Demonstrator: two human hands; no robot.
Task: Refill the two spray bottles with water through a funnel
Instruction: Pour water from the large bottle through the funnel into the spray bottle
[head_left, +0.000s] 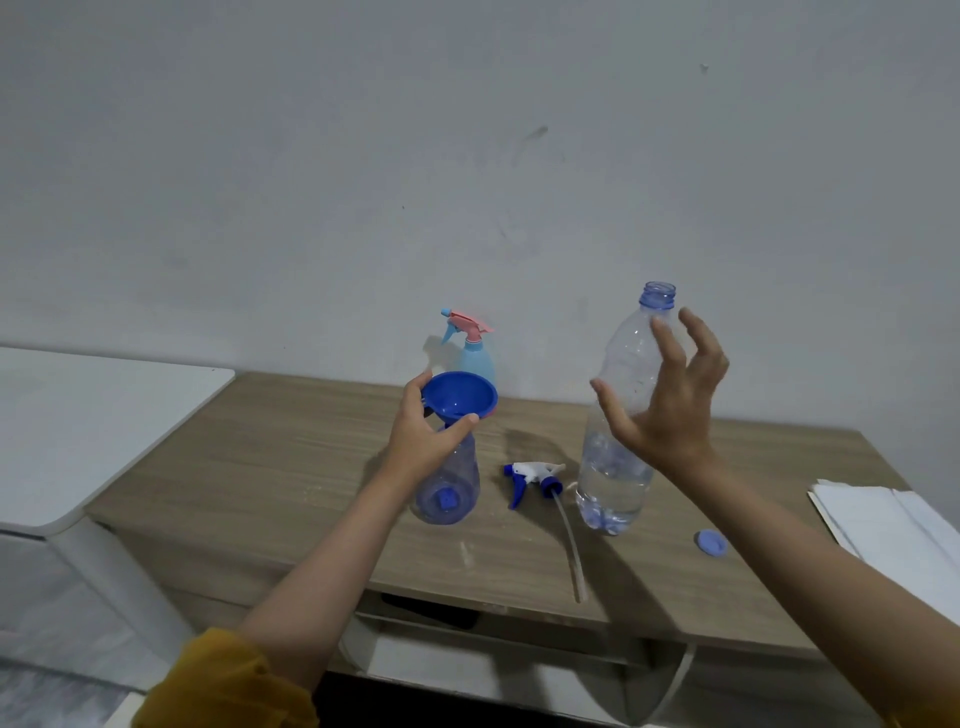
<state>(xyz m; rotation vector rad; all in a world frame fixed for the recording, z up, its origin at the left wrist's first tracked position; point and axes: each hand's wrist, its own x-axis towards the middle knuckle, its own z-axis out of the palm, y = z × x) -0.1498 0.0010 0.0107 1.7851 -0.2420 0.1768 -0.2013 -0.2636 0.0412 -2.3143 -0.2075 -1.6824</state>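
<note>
Blue funnel (459, 396) seated in clear spray bottle (448, 483), table (270, 447) centre | left hand (425, 431) grasps funnel | right hand (665, 395), fingers released, beside water bottle (621, 415), 3 o'clock | sprayer head (532, 480) between | light-blue spray bottle (475, 348), 12 o'clock

Room: plain pale wall (467, 156) behind a low wood-grain table (291, 467).

Wall is grey-white, matte, with a few small scuffs and dark marks. Table top is light brown laminate; an open shelf shows under its front edge. White cabinet (78, 431) stands just beside the table's left end. Patterned pale floor (47, 696) at lower left. Light is soft, even.
</note>
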